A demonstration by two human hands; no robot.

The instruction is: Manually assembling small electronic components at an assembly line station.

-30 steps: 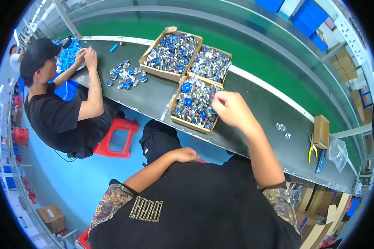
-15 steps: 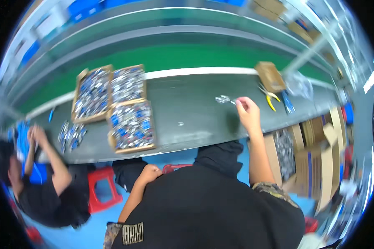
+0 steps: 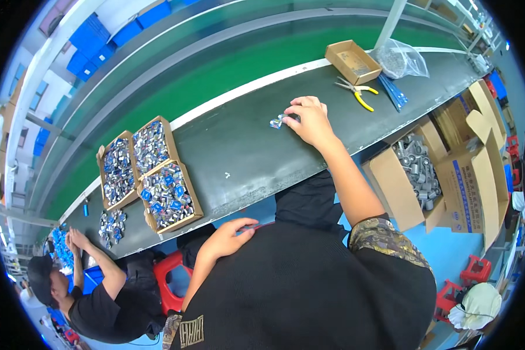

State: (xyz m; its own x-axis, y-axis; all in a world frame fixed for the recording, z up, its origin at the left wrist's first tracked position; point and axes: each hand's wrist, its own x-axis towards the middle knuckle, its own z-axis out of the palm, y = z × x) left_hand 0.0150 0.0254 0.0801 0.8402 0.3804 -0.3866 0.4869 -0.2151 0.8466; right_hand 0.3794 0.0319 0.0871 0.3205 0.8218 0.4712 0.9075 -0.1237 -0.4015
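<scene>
My right hand (image 3: pixel 310 121) is over the dark bench top (image 3: pixel 239 143), thumb and fingertips pinched together at a few small blue-and-silver parts (image 3: pixel 276 122). The fingers partly cover these parts, so their exact kind does not show. Down by my lap, my left hand (image 3: pixel 226 238) lies with its fingers stretched out and the thumb apart, holding nothing that I can see. Yellow-handled pliers (image 3: pixel 360 94) lie on the bench to the right of my right hand. Nearer the bench's front edge sits a tiny pale piece (image 3: pixel 227 175).
Cardboard trays of blue-and-silver parts (image 3: pixel 168 195) stand at left, beside a loose pile (image 3: pixel 112 226). A co-worker (image 3: pixel 93 291) sits there. Right: a small box (image 3: pixel 353 61), clear plastic bag (image 3: pixel 399 60), blue strips (image 3: pixel 393 92), and an open carton of grey metal pieces (image 3: pixel 417 169) below.
The head view has turned, tilting the bench in the picture. My right fingertips have closed in on the small parts. My left hand's fingers are stretched out more than before.
</scene>
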